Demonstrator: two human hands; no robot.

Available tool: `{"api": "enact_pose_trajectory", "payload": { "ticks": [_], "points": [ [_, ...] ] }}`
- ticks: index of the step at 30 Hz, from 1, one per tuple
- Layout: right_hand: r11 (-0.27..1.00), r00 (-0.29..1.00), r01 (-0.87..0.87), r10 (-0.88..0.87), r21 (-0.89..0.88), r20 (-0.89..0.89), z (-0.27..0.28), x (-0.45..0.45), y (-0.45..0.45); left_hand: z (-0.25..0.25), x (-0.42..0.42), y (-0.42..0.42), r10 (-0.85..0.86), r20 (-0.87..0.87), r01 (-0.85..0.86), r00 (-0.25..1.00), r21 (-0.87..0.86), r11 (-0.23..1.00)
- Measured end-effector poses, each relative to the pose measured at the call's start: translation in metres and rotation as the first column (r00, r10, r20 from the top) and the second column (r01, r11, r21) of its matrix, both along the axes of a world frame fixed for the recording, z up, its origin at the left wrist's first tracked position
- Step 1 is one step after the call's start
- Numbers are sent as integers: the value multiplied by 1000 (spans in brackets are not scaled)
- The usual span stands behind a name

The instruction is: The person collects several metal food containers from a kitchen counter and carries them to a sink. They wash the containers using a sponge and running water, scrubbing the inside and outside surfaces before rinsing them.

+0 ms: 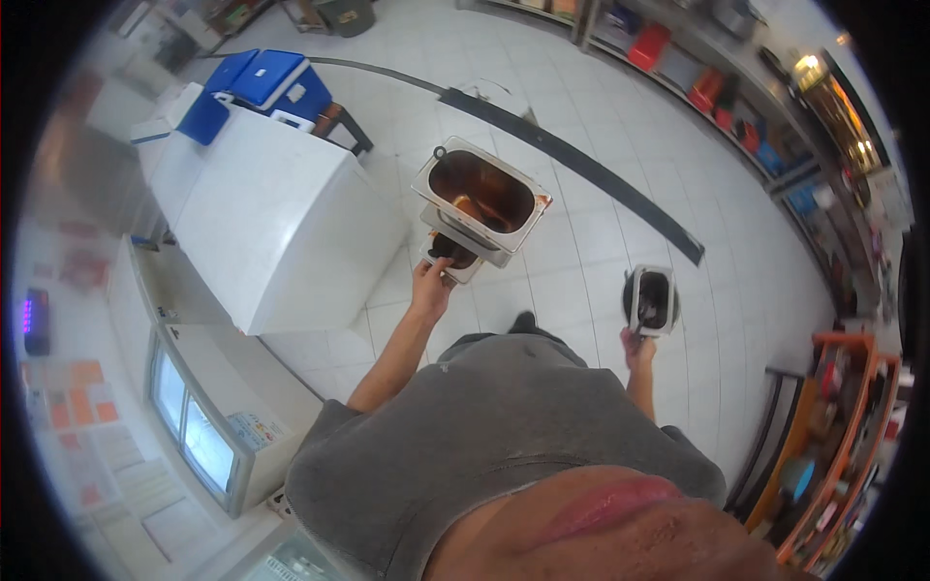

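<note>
In front of me my left hand [434, 287] grips the rim of a small steel food pan [465, 270]. Above that pan sits a steel gastronorm pan [483, 190] with reddish-brown sauce residue and a utensil inside; a small ring shows at its corner. Another steel rim lies between the two. Lower and to the right, my right hand [639, 347] holds another steel food pan [654, 299] by its near end. Its inside looks dark, and what lies in it is unclear. A dark round thing, partly hidden, is behind this pan.
To the left stand a white chest freezer [254, 196], blue cool boxes [272, 76] and a glass-topped freezer [190, 414]. A dark floor strip [574, 163] crosses the tiles [581, 247]. Steel shelving [683, 87] runs along the upper right, with an orange rack [835, 436] at the lower right.
</note>
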State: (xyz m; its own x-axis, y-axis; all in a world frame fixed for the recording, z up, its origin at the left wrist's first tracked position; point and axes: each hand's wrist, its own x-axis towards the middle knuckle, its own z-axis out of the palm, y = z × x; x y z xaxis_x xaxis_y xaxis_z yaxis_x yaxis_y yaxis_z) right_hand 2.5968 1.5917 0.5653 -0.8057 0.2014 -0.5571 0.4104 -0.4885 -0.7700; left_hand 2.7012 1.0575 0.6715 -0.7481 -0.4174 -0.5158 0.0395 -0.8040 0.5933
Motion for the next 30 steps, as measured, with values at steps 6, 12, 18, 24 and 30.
{"api": "enact_pose_trajectory", "payload": {
  "ticks": [6,12,18,24,30],
  "points": [
    [996,999,8,-5,83,-42,149,-33,-124,108,60,-74,59,49,-59,997,18,998],
    [997,989,-15,4,-71,-149,174,-97,-258,121,43,-178,45,141,-43,989,-17,999],
    [997,998,20,-24,-80,-50,52,-175,-358,-3,-89,-287,19,22,-20,1000,45,999],
    [988,992,-127,124,89,38,-17,-247,-441,-73,-241,-384,71,57,-72,996,9,997],
    [815,866,-494,492,304,87,-122,-419,-516,-163,-397,-478,129,40,-129,991,-3,992]
  ]
}}
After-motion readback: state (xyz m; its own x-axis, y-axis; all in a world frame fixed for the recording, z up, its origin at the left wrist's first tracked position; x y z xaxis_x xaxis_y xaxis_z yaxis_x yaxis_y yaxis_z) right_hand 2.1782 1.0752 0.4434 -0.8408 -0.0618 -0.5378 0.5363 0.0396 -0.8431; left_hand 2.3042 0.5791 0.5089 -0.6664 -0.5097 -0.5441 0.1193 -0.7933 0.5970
